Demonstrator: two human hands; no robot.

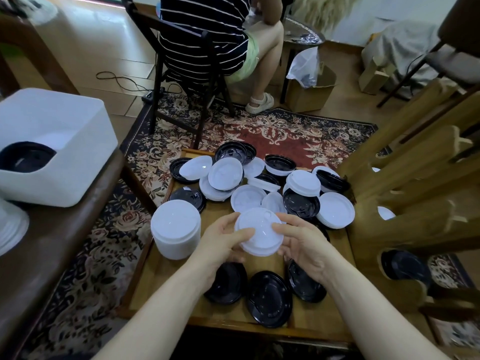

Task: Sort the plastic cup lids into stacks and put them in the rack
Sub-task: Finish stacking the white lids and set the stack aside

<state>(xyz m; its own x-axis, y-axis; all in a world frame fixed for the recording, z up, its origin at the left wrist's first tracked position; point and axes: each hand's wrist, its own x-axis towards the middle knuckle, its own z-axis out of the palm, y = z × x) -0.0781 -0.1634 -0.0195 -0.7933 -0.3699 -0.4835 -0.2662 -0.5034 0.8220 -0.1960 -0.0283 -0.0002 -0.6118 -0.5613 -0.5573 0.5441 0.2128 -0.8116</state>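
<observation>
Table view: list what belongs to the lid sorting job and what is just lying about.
Job:
white lid held by left hand and right hand
white stack
loose lids
black lids
wooden rack

Lying about:
white bin
cardboard box
cable
rug

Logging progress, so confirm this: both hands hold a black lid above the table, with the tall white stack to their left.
Wrong colour. The head view shows the left hand and right hand holding a white lid above the table; the tall white stack does sit left.

no readable text, labels, brands or numbers on anything
</observation>
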